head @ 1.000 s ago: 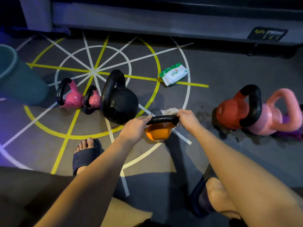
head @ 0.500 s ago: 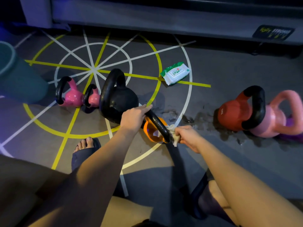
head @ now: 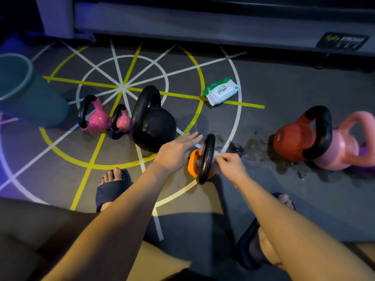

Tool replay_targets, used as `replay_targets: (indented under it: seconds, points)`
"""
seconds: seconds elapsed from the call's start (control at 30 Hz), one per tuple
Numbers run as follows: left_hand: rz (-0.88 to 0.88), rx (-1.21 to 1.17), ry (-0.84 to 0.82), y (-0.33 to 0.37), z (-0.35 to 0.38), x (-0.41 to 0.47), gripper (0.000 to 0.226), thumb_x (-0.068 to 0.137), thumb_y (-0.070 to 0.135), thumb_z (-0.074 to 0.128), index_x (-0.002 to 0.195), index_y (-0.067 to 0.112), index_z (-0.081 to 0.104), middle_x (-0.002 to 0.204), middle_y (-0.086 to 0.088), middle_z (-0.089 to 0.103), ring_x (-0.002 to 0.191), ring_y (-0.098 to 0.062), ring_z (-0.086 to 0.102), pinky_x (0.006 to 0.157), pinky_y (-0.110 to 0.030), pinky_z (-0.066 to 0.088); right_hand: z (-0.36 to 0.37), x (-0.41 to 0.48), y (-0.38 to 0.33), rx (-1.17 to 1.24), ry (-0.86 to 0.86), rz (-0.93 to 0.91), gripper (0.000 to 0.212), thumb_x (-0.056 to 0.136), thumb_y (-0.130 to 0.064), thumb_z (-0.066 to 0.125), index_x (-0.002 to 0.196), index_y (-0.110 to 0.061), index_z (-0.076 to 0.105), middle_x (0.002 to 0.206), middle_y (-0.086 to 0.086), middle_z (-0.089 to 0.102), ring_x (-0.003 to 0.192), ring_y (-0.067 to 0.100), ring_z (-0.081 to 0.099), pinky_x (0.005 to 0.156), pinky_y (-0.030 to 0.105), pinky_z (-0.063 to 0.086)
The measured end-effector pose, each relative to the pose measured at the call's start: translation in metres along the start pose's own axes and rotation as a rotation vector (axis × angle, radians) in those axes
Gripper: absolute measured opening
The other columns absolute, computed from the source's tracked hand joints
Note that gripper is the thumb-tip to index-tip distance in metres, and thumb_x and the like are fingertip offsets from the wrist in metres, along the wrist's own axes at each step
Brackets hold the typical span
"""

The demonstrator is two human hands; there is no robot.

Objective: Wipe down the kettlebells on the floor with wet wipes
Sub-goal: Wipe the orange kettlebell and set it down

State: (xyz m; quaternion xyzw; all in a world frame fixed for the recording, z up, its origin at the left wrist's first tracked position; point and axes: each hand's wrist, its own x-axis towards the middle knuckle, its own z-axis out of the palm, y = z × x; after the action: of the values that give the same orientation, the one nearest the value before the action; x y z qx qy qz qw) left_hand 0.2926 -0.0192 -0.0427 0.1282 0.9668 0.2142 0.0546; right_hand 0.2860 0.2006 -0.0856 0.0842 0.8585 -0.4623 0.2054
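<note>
On the floor (head: 284, 88) by the black kettlebell (head: 154, 126), the orange kettlebell (head: 193, 165) might tip, since the left hand (head: 176, 151) lies flat while the right hand (head: 231, 165) pinches a wet wipe (head: 216, 154) on its handle (head: 205, 171).

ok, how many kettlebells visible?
6: two small pink ones left, black one centre, orange one beside it, red one and big pink one right. Purple shape beyond may be a seventh.
</note>
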Motion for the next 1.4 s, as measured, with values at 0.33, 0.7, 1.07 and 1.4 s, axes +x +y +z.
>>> replay_targets:
  seconds: [0.33,0.7,1.07,1.4]
  points:
    - [-0.035,-0.106,-0.040,0.002,0.011,-0.033,0.061,0.102,0.011,0.045,0.156,0.037,0.036,0.161,0.017,0.033,0.150,-0.002,0.025,0.116,-0.024,0.030,0.022,-0.021,0.038,-0.628,-0.428,-0.323,0.041,0.095,-0.004,0.040,0.126,-0.014,0.065,0.165,0.001,0.022,0.155,0.017,-0.002,0.126,0.040,0.007]
    - [-0.049,-0.096,-0.039,0.002,0.004,-0.044,0.055,0.101,0.018,0.044,0.152,0.041,0.041,0.153,0.024,0.043,0.139,-0.002,0.045,0.102,-0.037,0.052,0.037,-0.040,0.012,-0.302,-0.194,-0.104,0.026,0.098,-0.002,0.050,0.110,-0.012,0.072,0.111,0.000,0.063,0.102,0.021,0.057,0.081,0.023,0.037]
    - [0.086,0.016,-0.299,0.027,0.002,-0.032,0.070,0.097,0.001,0.044,0.157,0.037,0.033,0.165,0.025,0.011,0.154,-0.005,0.011,0.119,-0.043,0.033,0.019,-0.045,-0.006,-0.081,-0.506,0.093,0.055,0.098,-0.001,0.043,0.136,-0.038,0.054,0.099,-0.014,0.058,0.081,-0.001,0.048,0.072,0.018,0.040]
    - [0.021,-0.152,-0.346,0.024,-0.004,-0.030,0.068,0.097,-0.001,0.047,0.152,0.039,0.042,0.158,0.036,0.013,0.151,0.001,0.017,0.113,-0.031,0.035,-0.007,-0.041,-0.006,0.722,-0.691,0.425,0.073,0.078,0.020,0.029,0.141,-0.007,0.052,0.146,0.008,0.054,0.137,0.027,0.045,0.091,0.065,0.052]
